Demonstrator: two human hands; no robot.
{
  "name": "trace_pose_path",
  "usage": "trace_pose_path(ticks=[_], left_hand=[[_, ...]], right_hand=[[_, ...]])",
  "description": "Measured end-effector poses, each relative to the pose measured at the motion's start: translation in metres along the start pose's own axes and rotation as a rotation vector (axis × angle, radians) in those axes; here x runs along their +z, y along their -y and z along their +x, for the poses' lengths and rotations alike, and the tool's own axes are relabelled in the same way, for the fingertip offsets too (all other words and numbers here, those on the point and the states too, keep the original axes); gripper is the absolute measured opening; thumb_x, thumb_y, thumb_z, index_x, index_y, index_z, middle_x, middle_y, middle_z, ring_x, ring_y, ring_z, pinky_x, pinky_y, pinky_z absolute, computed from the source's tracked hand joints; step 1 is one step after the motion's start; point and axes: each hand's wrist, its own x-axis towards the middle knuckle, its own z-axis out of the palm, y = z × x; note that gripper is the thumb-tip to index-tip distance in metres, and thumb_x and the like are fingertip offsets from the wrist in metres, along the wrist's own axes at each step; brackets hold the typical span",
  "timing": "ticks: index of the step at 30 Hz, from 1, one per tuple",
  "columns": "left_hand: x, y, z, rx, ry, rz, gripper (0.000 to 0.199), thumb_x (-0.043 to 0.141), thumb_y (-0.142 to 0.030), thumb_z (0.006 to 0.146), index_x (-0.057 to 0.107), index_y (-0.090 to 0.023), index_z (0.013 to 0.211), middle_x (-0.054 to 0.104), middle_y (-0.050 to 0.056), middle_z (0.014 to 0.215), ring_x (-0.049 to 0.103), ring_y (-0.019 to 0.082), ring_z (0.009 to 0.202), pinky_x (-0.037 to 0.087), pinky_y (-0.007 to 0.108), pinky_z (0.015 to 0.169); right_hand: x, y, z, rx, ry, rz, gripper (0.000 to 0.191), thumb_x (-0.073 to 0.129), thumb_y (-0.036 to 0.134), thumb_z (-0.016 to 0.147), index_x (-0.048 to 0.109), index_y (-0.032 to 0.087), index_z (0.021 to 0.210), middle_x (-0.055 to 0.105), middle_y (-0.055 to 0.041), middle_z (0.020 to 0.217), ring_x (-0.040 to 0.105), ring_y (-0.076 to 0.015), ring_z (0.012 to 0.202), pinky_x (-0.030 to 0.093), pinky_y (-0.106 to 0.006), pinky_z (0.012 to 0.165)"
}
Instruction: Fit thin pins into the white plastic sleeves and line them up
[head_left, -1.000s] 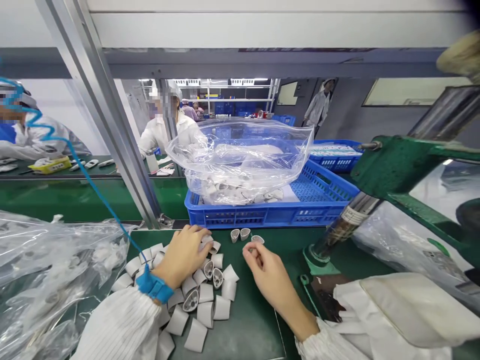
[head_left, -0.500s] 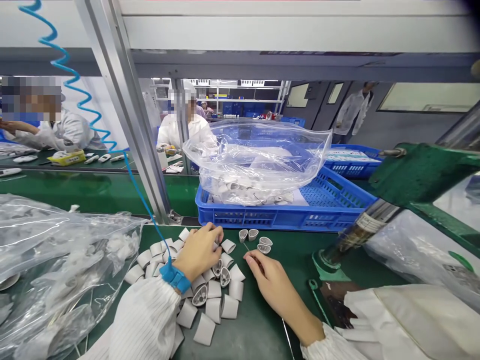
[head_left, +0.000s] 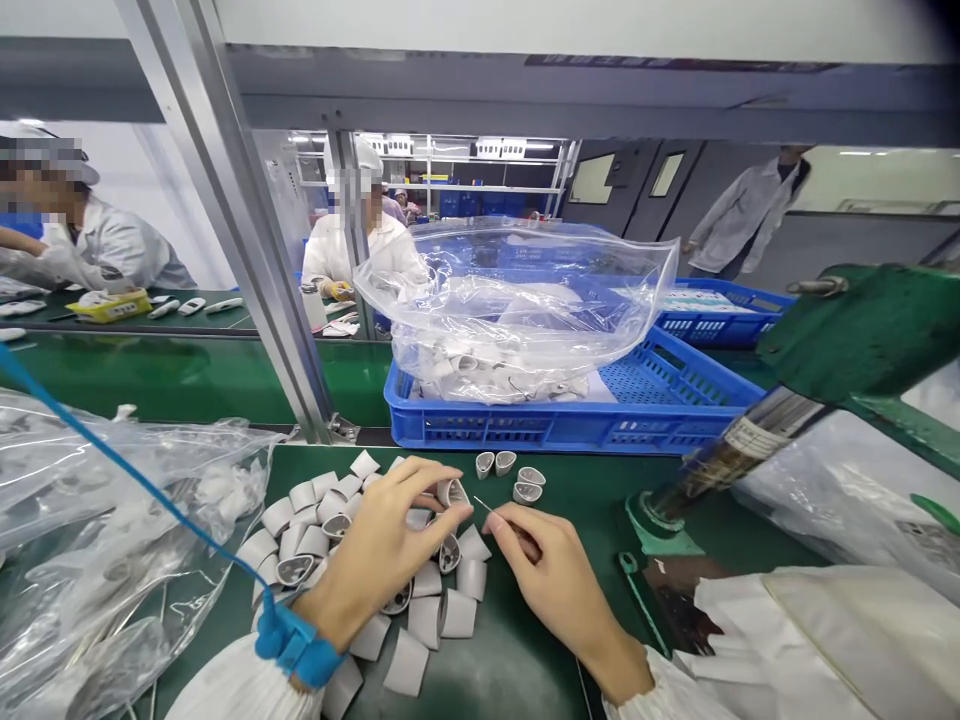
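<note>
My left hand (head_left: 386, 535) pinches a short light-grey hollow plastic piece (head_left: 450, 492) between thumb and fingers, its open end turned to the right. A blue wrist strap (head_left: 300, 645) with a coiled cord is on that wrist. My right hand (head_left: 559, 575) is closed on a thin metal rod-like tool (head_left: 482, 503), most of it hidden in the fingers. The tip points at the held piece, with a small gap between them. Under and around my left hand lies a pile of similar grey pieces (head_left: 407, 662). Several more pieces (head_left: 527, 492) stand apart beyond my right hand.
A blue crate (head_left: 525, 430) at the back bears a clear plastic bag (head_left: 517, 330) of parts. More bagged parts (head_left: 112, 560) lie at left. A green metal stand (head_left: 667, 525) rises at right. An aluminium post (head_left: 240, 220) stands behind the pile. Co-workers sit across the line.
My left hand has lifted a grey piece from the pile and brought it towards the tool. The tool tip now points up and left at it. The view has shifted slightly.
</note>
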Motion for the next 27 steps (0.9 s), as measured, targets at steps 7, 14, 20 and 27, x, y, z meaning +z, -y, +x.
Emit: trace_pose_path(ticks=[7,14,20,27], left_hand=[[0.003,0.007,-0.011,0.122,0.065,0.063,0.027,0.074,-0.019,0.084,0.067,-0.022,0.11,0.068,0.002,0.109,0.066,0.017,0.091,0.056,0.028,0.082],[0.006,0.007,-0.019,0.165,0.128,0.029,0.036,0.072,-0.02,0.087,0.064,-0.021,0.122,0.069,0.002,0.118,0.066,0.017,0.106,0.053,0.025,0.093],[0.012,0.008,-0.021,0.158,0.16,0.027,0.035,0.073,-0.021,0.086,0.065,-0.019,0.12,0.071,0.003,0.115,0.067,0.018,0.106,0.053,0.026,0.094],[0.015,0.007,-0.022,0.143,0.182,0.027,0.035,0.073,-0.021,0.086,0.065,-0.019,0.12,0.071,0.003,0.112,0.067,0.018,0.101,0.053,0.026,0.089]], right_hand=[[-0.008,0.005,-0.01,-0.272,-0.07,-0.113,0.038,0.043,0.02,0.096,0.028,0.018,0.062,0.022,0.0052,0.056,0.024,-0.0074,0.047,0.02,-0.022,0.045],[-0.008,0.009,-0.012,-0.35,-0.065,-0.207,0.036,0.045,0.014,0.094,0.023,0.018,0.065,0.018,0.0055,0.058,0.021,-0.0071,0.048,0.021,-0.021,0.045],[-0.007,0.011,-0.01,-0.369,-0.039,-0.198,0.037,0.046,0.013,0.094,0.024,0.018,0.065,0.018,0.0058,0.058,0.022,-0.007,0.047,0.021,-0.02,0.045],[-0.005,0.011,-0.01,-0.367,-0.03,-0.202,0.036,0.047,0.013,0.092,0.024,0.018,0.064,0.02,0.0062,0.056,0.023,-0.0069,0.047,0.021,-0.02,0.045]])
